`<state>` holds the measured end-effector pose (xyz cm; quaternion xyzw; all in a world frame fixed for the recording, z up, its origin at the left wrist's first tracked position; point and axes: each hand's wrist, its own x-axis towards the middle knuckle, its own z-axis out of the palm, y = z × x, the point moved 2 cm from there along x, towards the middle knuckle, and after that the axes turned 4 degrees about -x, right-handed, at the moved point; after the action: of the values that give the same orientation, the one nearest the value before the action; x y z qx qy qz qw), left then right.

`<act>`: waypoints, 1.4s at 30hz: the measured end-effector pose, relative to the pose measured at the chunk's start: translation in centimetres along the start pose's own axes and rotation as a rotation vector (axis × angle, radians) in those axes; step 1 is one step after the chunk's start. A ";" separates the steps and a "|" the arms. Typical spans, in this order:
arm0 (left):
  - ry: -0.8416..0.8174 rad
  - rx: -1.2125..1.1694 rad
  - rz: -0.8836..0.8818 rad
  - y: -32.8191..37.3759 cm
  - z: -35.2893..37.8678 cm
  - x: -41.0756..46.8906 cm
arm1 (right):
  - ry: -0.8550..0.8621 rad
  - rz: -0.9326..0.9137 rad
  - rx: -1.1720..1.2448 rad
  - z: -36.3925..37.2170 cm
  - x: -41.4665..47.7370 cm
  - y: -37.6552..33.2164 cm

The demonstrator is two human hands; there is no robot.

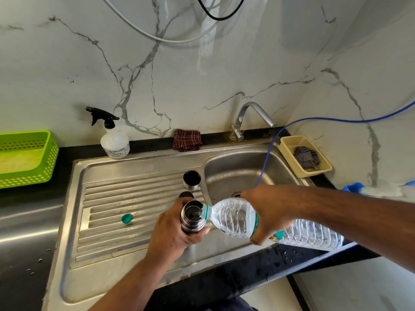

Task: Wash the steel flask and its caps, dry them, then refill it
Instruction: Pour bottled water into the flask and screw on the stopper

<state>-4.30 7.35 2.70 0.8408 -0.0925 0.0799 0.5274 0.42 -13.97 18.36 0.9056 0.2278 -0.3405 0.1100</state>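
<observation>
The left hand grips the steel flask upright over the drainboard, while the right hand clasps the tilted water bottle, mouth at the flask's rim. Steel cap stands behind, near the basin.

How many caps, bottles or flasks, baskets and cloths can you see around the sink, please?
Caps: 3 - green cap, steel cap, black cap
Bottles and flasks: 3 - spray bottle, water bottle, steel flask
Baskets: 2 - green basket, cream basket
Cloths: 2 - maroon cloth, grey cloth
Total: 10
</observation>
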 end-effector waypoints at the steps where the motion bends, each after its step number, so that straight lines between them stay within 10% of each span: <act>1: 0.000 -0.003 -0.005 0.0 0.0 0.0 | 0.000 0.000 0.002 0.0 0.0 0.0; 26: -0.089 -0.121 -0.075 -1.0 -2.2 -0.4 | 0.455 -0.109 0.628 3.3 0.2 0.9; 34: 0.179 0.267 -0.249 -9.8 -6.6 -1.0 | 0.640 -0.087 0.759 3.4 0.7 1.7; 42: -0.010 0.535 -0.490 -15.9 -8.3 -0.8 | 0.693 -0.064 0.801 3.2 1.7 2.3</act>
<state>-1.53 21.68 -7.81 0.9466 0.1335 -0.0316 0.2917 0.90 -16.55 14.94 0.9287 0.1305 -0.0847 -0.3367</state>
